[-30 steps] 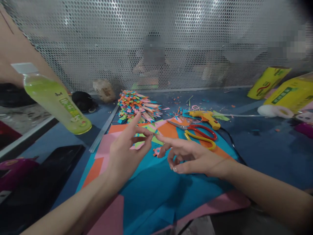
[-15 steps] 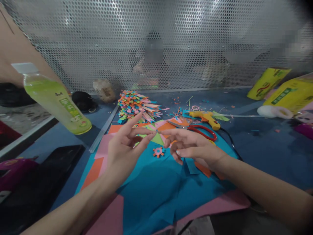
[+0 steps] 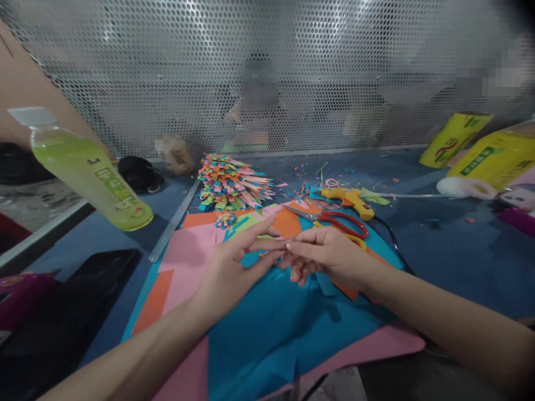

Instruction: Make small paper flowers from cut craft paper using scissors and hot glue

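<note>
My left hand (image 3: pixel 238 262) and my right hand (image 3: pixel 328 253) meet at the fingertips above a blue paper sheet (image 3: pixel 254 328). Thumb and forefinger are pinched together on each, and whatever sits between them is too small or hidden to make out. Under the fingers only an orange edge shows of a small gear-shaped paper piece. Just beyond my left hand lies a small multicoloured paper flower (image 3: pixel 225 220). Red-handled scissors (image 3: pixel 345 219) rest beyond my right hand, partly over orange paper (image 3: pixel 288 223).
A heap of colourful paper strips (image 3: pixel 234 181) stands behind the sheets. A yellow glue gun (image 3: pixel 351 201) with a black cord lies right of it, among scraps. At left are a green drink bottle (image 3: pixel 94 172) and a dark flat object (image 3: pixel 87 306). Perforated metal (image 3: pixel 188 83) closes the back.
Both hands have shifted, my left one to the right, and their fingertips are closer together and lower. They now cover most of the gear-shaped piece, while the paper flower has come into sight.
</note>
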Motion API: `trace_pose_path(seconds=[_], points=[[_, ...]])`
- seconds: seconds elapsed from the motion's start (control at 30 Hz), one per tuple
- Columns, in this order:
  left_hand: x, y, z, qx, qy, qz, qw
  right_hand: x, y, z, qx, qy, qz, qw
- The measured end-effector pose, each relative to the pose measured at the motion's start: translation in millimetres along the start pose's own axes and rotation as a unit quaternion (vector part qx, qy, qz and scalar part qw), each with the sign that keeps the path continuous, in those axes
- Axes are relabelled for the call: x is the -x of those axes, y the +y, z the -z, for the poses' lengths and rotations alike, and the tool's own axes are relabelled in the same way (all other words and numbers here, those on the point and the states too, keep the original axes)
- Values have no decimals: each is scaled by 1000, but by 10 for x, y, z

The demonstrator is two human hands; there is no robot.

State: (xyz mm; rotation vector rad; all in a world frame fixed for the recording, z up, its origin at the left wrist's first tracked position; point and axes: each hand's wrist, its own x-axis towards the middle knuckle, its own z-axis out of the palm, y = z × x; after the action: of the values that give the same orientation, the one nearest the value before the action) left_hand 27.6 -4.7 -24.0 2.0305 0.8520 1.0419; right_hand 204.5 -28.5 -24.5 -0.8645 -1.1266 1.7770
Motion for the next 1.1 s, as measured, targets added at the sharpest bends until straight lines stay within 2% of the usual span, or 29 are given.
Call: trace_pose_path(seconds=[0.07,0.13,0.27,0.37,0.43,0.57,0.67,0.77,0.93,1.0,1.1], points=[[-13,32,13,3,0,12,1000,6,-23,17,36,24,22,999],[-34,58,28,45,5,47,998,16,-58,30,107,60,88,989],[-75,56,47,157,30,122,980,46,-149,34,218,149,250,931],[-92,23,50,189,26,144,971,67,-196,40,236,199,296,904],[-95,1,55,164,20,133,977,74,-200,54,231,216,314,895],[-82,-58,68,-15,35,69,997,71,-170,81,214,202,316,902],[-79,-135,54,-118,0,50,992,65,-154,78,192,162,308,918],[-106,-214,27,-168,-67,27,983,73,-156,58,170,114,310,928],[-131,-242,22,-216,-116,-73,967,119,-158,15,193,71,301,931],[-114,-224,7,-194,-126,-96,968,136,-149,8,220,68,310,923],[-97,-191,-61,-188,-101,-96,972,144,-137,23,285,68,339,894]])
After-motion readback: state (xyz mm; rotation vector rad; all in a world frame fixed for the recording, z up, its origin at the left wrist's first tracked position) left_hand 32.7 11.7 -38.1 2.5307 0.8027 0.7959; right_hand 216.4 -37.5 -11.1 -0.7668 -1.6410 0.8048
